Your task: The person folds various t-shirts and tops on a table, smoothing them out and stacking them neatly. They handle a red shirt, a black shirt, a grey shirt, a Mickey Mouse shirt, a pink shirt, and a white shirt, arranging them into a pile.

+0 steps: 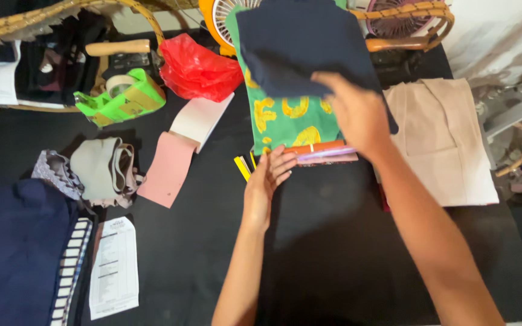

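My right hand presses flat on a folded navy cloth that lies on top of a stack of folded fabrics. Under the navy cloth is a green fabric with yellow shapes, then orange and pink layers at the stack's near edge. My left hand touches the near left corner of the stack, fingers spread against the edge, beside thin yellow strips. The stack rests on a black table.
A beige folded garment lies right of the stack. A red plastic bag, green tape dispenser, pink and white papers, grey folded cloths, a navy shirt and a printed paper slip lie to the left. Cane baskets and small fans stand behind.
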